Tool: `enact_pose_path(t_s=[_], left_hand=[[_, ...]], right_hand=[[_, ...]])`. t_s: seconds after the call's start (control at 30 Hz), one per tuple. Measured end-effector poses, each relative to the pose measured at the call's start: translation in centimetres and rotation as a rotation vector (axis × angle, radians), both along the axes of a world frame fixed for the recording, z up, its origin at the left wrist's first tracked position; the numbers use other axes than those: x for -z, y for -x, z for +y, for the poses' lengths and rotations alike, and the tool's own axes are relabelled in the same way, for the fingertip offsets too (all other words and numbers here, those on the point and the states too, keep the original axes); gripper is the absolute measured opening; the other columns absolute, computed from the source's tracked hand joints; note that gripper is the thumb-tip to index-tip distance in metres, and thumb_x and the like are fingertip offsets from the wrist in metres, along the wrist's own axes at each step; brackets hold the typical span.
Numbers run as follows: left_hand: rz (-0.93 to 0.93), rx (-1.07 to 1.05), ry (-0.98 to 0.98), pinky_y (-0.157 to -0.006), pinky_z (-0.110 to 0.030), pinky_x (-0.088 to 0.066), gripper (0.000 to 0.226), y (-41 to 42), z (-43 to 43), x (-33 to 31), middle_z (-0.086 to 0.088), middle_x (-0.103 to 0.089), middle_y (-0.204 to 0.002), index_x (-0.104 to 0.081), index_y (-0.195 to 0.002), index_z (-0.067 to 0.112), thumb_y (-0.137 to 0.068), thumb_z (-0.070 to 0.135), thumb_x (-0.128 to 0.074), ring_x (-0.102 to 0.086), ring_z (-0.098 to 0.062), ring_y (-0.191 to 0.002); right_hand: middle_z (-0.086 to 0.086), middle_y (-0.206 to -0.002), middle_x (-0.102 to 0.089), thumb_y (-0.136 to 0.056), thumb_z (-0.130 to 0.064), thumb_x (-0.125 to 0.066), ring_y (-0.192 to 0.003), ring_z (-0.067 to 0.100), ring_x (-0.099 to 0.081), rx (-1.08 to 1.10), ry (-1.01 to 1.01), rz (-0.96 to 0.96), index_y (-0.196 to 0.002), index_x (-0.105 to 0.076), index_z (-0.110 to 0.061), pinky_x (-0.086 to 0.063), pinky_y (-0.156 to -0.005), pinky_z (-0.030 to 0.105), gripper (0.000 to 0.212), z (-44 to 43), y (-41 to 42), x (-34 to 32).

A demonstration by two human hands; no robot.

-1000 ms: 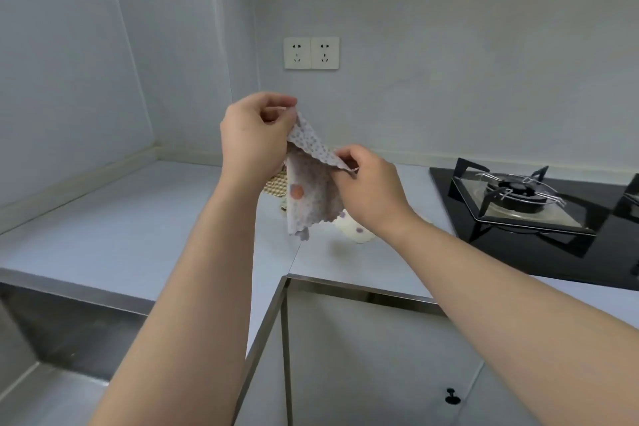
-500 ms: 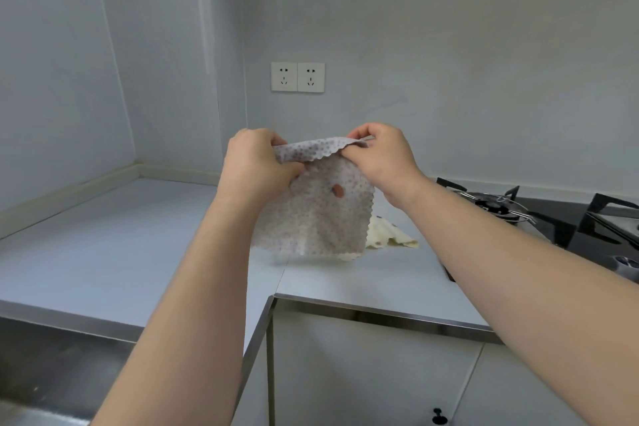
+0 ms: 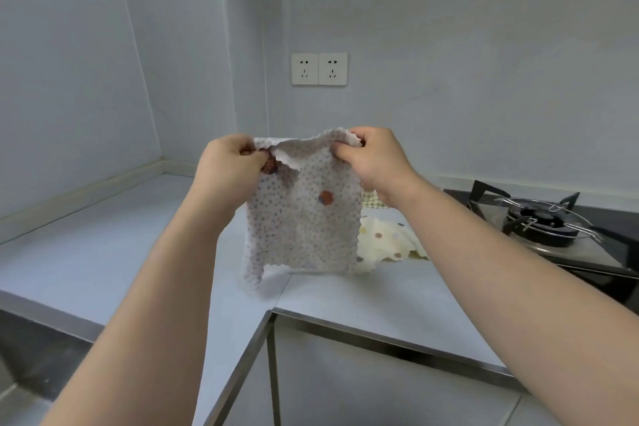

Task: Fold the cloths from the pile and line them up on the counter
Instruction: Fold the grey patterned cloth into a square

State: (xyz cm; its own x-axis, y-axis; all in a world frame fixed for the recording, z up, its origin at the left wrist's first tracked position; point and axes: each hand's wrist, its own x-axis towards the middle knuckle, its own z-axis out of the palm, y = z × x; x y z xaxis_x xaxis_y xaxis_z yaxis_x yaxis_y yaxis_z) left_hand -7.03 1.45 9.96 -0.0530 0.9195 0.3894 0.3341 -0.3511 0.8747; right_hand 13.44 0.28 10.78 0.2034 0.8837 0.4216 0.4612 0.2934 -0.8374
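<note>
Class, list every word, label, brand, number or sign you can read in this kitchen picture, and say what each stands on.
No text can be read anywhere. The double wall socket shows only pin holes; the cloth that the left hand and right hand hold bears only a dot pattern; the gas hob shows no legible marking.

Pile (image 3: 384, 239) partly hidden behind held cloth (image 3: 304, 225).

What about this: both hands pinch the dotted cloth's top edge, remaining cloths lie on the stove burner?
No: head view shows the remaining cloths on the counter beside the stove, not on it. Left hand and right hand pinch the dotted cloth at its top.
</note>
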Motion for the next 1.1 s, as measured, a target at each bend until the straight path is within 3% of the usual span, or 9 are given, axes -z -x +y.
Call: enact_pose_path(t_s=[0.17, 0.27, 0.37, 0.57, 0.7, 0.8, 0.93, 1.03, 1.1], left_hand=[[0.000, -0.038, 0.043, -0.058, -0.029, -0.051, 0.025, 0.1, 0.4, 0.4, -0.013, -0.069, -0.078, -0.066, -0.084, 0.009, -0.083, -0.005, -0.046, -0.060, -0.022, -0.060], [0.088, -0.077, 0.016, -0.067, -0.037, -0.060, 0.010, 0.5, 0.7, 0.8, -0.010, -0.072, -0.086, -0.068, -0.088, 0.013, -0.089, 0.023, -0.065, -0.069, -0.022, -0.071], [0.227, -0.145, -0.022, -0.065, -0.032, -0.051, 0.030, 1.0, 0.5, 1.1, 0.002, -0.068, -0.076, -0.066, -0.081, 0.016, -0.079, 0.043, -0.078, -0.063, -0.017, -0.071], [0.505, -0.306, -0.082, -0.049, -0.026, -0.037, 0.003, 2.4, 1.2, 1.1, -0.004, -0.061, -0.067, -0.063, -0.077, 0.007, -0.080, 0.008, -0.062, -0.050, -0.020, -0.059], [0.507, -0.380, -0.114, -0.047, -0.011, -0.041, 0.028, 3.4, 1.4, 1.4, 0.009, -0.068, -0.071, -0.074, -0.082, 0.019, -0.084, -0.001, -0.056, -0.059, -0.003, -0.066], [0.451, -0.468, -0.143, -0.057, -0.008, -0.037, 0.030, 3.9, 1.7, 1.5, 0.007, -0.069, -0.081, -0.076, -0.090, 0.020, -0.090, -0.001, -0.054, -0.057, -0.005, -0.072], [0.293, -0.290, -0.042, -0.052, -0.013, -0.043, 0.010, 2.7, 1.1, 1.6, 0.007, -0.072, -0.082, -0.071, -0.099, 0.025, -0.093, 0.021, -0.063, -0.068, -0.009, -0.077], [0.376, -0.014, 0.133, -0.068, -0.023, -0.054, 0.063, 0.7, -0.2, 2.0, 0.016, -0.069, -0.097, -0.059, -0.121, 0.036, -0.069, 0.068, -0.074, -0.068, -0.004, -0.083], [0.526, 0.060, 0.150, -0.071, -0.017, -0.054, 0.080, -0.8, -0.6, 2.6, 0.021, -0.063, -0.104, -0.051, -0.127, 0.040, -0.059, 0.073, -0.077, -0.067, 0.001, -0.083]], right_hand=[[0.001, -0.070, -0.060, -0.089, -0.010, -0.062, -0.059, 0.021, -0.060, -0.078, -0.020, -0.051, -0.081, -0.070, -0.010, -0.054, -0.046, 0.031, 0.012, 2.4, 0.9, 0.7], [-0.003, -0.072, -0.064, -0.090, -0.012, -0.062, -0.062, 0.028, -0.069, -0.137, -0.043, -0.099, -0.082, -0.071, -0.018, -0.060, -0.052, 0.041, 0.013, 3.0, 1.8, 0.9], [-0.003, -0.071, -0.064, -0.091, -0.015, -0.062, -0.056, 0.028, -0.069, -0.192, -0.048, -0.155, -0.083, -0.070, -0.021, -0.060, -0.051, 0.043, 0.012, 3.5, 2.3, 1.4], [-0.002, -0.075, -0.067, -0.094, -0.017, -0.063, -0.054, 0.027, -0.068, -0.231, -0.072, -0.115, -0.085, -0.069, -0.019, -0.059, -0.048, 0.046, 0.011, 4.8, 2.2, 3.6], [0.004, -0.083, -0.068, -0.096, -0.019, -0.062, -0.057, 0.030, -0.069, -0.240, -0.057, -0.112, -0.090, -0.069, -0.017, -0.059, -0.049, 0.047, 0.009, 6.0, 1.7, 4.0], [0.006, -0.087, -0.068, -0.097, -0.018, -0.060, -0.059, 0.026, -0.069, -0.241, -0.063, -0.062, -0.091, -0.069, -0.017, -0.060, -0.050, 0.045, 0.011, 6.2, 1.1, 3.6], [0.003, -0.077, -0.068, -0.095, -0.013, -0.062, -0.057, 0.024, -0.068, -0.323, -0.086, -0.016, -0.090, -0.073, -0.014, -0.058, -0.046, 0.041, 0.012, 5.6, 1.2, 3.1], [0.005, -0.073, -0.070, -0.094, -0.013, -0.064, -0.057, 0.024, -0.068, -0.379, -0.155, -0.051, -0.090, -0.073, -0.013, -0.056, -0.042, 0.035, 0.011, 5.1, 1.7, 2.8], [0.004, -0.072, -0.070, -0.094, -0.014, -0.065, -0.059, 0.018, -0.067, -0.396, -0.191, -0.068, -0.089, -0.072, -0.014, -0.054, -0.043, 0.033, 0.009, 5.1, 1.9, 2.8]])
